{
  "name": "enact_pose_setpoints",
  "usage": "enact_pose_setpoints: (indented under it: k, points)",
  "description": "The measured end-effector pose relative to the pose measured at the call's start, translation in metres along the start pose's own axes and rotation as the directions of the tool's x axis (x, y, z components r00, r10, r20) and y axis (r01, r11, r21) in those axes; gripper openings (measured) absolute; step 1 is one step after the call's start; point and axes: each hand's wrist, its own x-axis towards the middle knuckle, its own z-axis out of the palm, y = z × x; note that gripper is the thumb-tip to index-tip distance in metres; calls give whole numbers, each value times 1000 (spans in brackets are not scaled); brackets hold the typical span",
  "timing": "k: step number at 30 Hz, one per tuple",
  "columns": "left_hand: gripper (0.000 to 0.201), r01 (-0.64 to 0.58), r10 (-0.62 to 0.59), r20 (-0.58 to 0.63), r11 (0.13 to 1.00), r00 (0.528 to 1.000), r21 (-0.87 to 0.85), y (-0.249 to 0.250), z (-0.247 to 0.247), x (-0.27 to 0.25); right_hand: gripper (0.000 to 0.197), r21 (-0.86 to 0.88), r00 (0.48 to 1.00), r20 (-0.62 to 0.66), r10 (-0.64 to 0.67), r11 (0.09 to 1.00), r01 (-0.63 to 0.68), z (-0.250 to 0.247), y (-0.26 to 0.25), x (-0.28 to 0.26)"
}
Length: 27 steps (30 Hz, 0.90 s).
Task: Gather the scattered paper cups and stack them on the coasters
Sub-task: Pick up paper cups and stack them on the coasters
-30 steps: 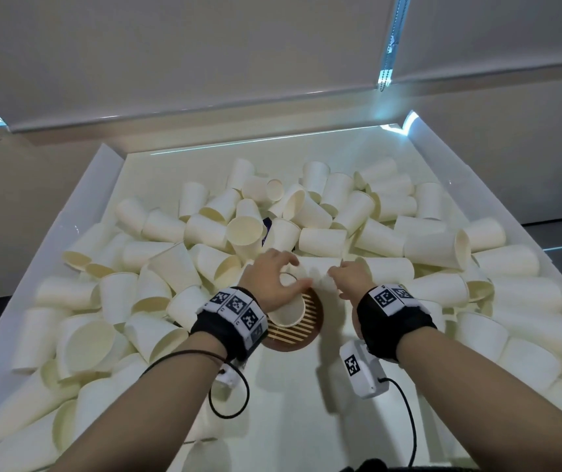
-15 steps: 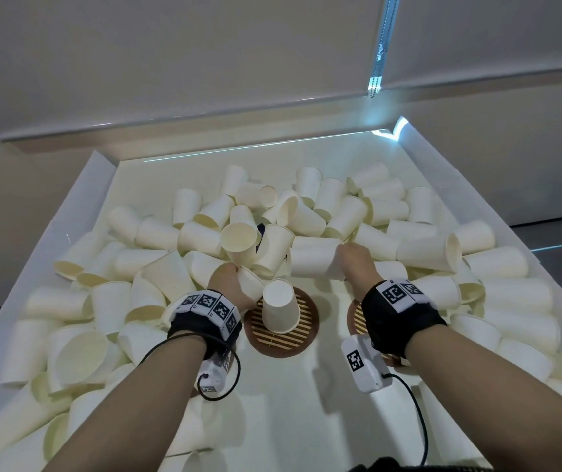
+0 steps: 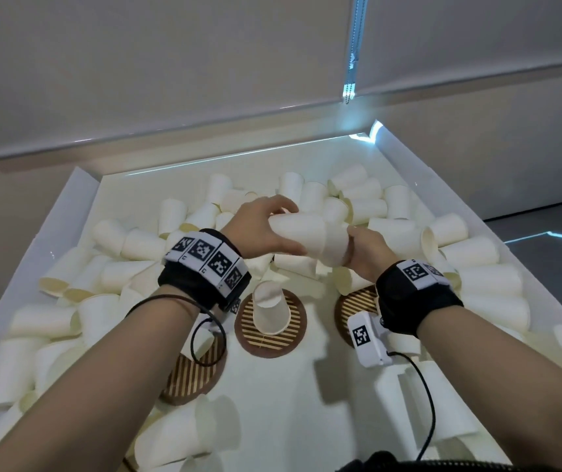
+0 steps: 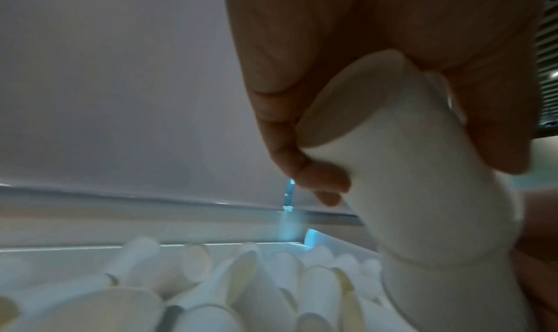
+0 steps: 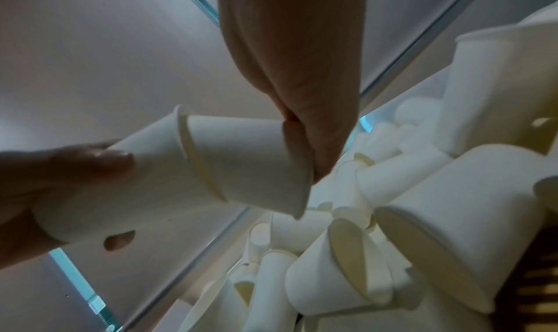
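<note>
- Currently, the left hand (image 3: 261,229) grips a paper cup (image 3: 298,229) lying on its side in the air, fingers curled over the top of the cup wall and thumb pressed along its underside.
- Left wrist view: the closed base of this cup (image 4: 356,98) sits against the palm (image 4: 377,26), with the fingertips (image 4: 320,177) wrapped around the wall just past the base.
- The right hand (image 3: 369,253) holds a second paper cup (image 3: 335,245); its fingers pinch that cup at the end nearest them, and the exact finger layout cannot be told.
- Right wrist view: the second cup (image 5: 244,163) is fitted over the mouth end of the first cup (image 5: 144,167), so the two are nested between the two hands.
- Below the fingers, an inverted paper cup (image 3: 270,310) stands on the middle coaster (image 3: 271,342).
- A right coaster (image 3: 357,306) lies under the right wrist, partly hidden; a left coaster (image 3: 191,379) lies under the left forearm.
- Loose paper cups (image 3: 143,245) lie scattered beyond and to both sides of the fingers inside the white tray (image 3: 82,195).
- Both wrists carry black bands with printed markers (image 3: 206,255).
</note>
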Motion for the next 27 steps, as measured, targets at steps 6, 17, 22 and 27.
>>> enact_pose_setpoints:
  k: [6, 17, 22, 27]
  points:
    - [41, -72, 67, 168, 997, 984, 26, 40, 64, 15, 53, -193, 969, 161, 189, 969, -157, -33, 2, -8]
    - [47, -126, 33, 441, 975, 897, 184, 48, 131, 25, 28, -903, 975, -163, -149, 422, -87, -101, 10, -2]
    - [58, -213, 56, 498, 941, 866, 264, 45, 156, 25, 34, -961, 993, -106, -48, 261, -90, -108, 18, -7]
    - [56, -261, 109, 486, 930, 867, 258, 45, 166, 23, 27, -984, 995, -99, -5, 147, -97, -106, 22, -2]
